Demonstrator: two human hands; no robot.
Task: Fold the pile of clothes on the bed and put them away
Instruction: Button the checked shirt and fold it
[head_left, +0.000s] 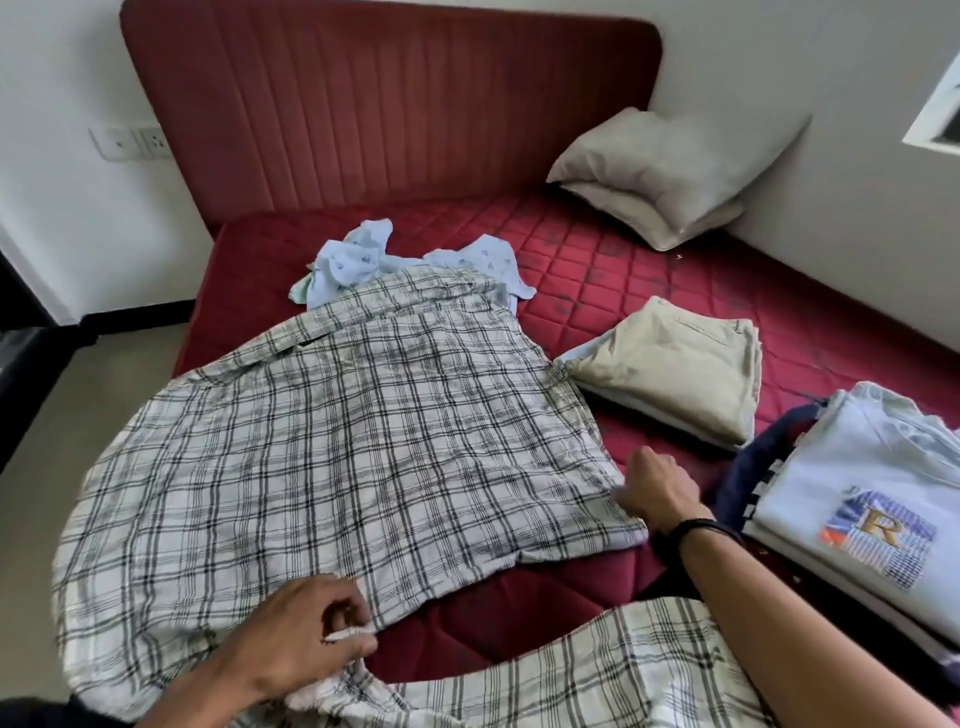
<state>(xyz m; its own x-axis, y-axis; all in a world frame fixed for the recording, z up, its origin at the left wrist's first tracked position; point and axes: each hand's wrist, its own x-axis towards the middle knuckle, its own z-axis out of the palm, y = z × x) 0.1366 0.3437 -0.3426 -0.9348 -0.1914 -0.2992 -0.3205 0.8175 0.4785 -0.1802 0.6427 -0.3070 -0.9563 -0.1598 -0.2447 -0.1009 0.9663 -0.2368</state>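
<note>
On a red quilted mattress (597, 270) before a padded red headboard (389, 98), a white plaid shirt (337, 441) with dark checks lies spread flat across the near left half. The left hand (301, 639) pinches its near hem with curled fingers. The right hand (657, 491), knuckles up, grips the shirt's right edge.

My left hand (306, 631) is low and near me, fingers curled, pinching cloth. My right hand (657, 491) reaches forward, knuckles up, fingers curled under.
</note>
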